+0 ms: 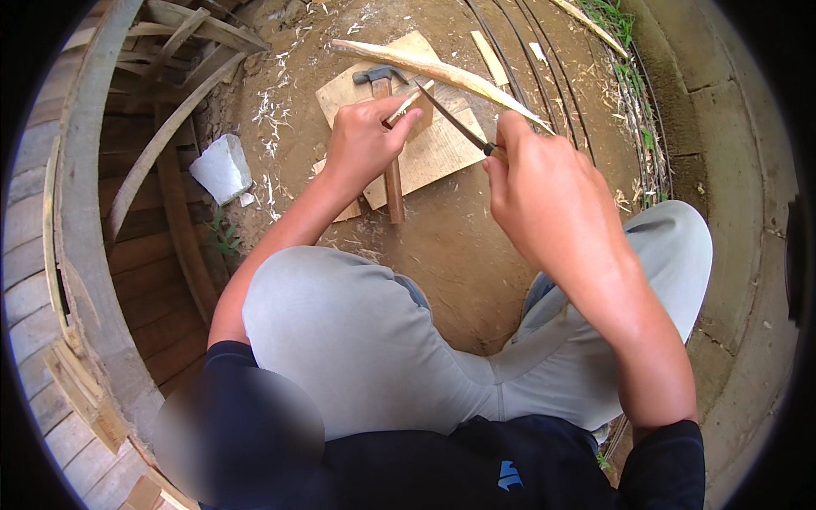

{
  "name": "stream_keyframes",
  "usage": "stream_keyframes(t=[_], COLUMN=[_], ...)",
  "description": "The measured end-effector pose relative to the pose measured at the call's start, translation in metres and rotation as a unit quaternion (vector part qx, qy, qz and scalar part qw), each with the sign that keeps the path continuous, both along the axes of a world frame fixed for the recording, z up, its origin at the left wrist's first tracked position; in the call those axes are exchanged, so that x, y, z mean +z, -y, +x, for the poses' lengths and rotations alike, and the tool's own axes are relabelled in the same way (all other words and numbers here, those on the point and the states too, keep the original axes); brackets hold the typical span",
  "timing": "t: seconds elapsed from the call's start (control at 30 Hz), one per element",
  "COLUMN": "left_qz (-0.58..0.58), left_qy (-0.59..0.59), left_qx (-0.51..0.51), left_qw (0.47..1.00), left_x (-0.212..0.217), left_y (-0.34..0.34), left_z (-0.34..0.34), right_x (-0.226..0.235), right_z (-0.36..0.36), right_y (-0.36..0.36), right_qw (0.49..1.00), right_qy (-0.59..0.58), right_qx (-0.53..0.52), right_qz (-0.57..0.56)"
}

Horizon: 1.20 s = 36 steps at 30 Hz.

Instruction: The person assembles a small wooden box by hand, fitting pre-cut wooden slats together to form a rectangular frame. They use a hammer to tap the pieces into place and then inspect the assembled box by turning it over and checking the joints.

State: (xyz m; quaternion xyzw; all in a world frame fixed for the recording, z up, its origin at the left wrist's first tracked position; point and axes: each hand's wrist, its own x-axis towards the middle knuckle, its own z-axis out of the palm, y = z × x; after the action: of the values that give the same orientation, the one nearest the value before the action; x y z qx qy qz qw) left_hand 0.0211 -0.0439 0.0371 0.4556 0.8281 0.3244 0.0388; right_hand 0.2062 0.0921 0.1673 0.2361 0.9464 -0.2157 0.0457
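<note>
Pale wood, a small piece, is pinched between the thumb and fingers of your left hand, just above the board. Your right hand is closed around the handle of the knife, its dark blade slanting up and left to just beside that piece; you cannot tell from this view whether the edge touches it.

Below your left hand, the hammer lies on the board, head at the far side, its handle running toward you past the near edge. A long wooden strip crosses the board's far corner and reaches toward your right hand.

Over to your left, the wooden structure has a thick grey beam for a rim; inside that hollow you have a curved strip leaning and planks along the walls. Between it and the board, a whitish stone sits on bare soil scattered with shavings.
</note>
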Motion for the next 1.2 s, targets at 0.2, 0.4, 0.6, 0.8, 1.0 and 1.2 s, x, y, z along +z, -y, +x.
stream_keyframes(t=[0.2,0.4,0.6,0.8,1.0,1.2], left_qz=[0.038,0.097,0.104,0.13,0.112,0.104], left_qy=[0.007,0.01,0.02,-0.021,-0.062,-0.044], left_qx=[-0.002,-0.006,-0.002,-0.026,-0.061,-0.049], left_qw=[0.999,0.995,0.994,0.991,0.99,0.992], left_x=[-0.004,-0.015,-0.021,-0.028,-0.029,-0.029], left_y=[0.006,0.009,0.008,0.008,0.01,0.006], left_z=[0.005,0.014,0.019,0.021,0.028,0.029], right_x=[0.026,0.054,0.066,0.078,0.098,0.097], right_z=[-0.017,-0.036,-0.067,-0.106,-0.141,-0.141], right_y=[0.005,0.014,0.0,-0.019,0.004,0.003], right_qw=[1.0,0.994,0.98,0.944,0.884,0.88], right_qy=[0.011,0.028,0.123,0.282,0.431,0.427], right_qx=[0.02,0.06,0.097,0.154,0.145,0.16], right_qz=[0.022,0.086,0.12,0.074,0.111,0.132])
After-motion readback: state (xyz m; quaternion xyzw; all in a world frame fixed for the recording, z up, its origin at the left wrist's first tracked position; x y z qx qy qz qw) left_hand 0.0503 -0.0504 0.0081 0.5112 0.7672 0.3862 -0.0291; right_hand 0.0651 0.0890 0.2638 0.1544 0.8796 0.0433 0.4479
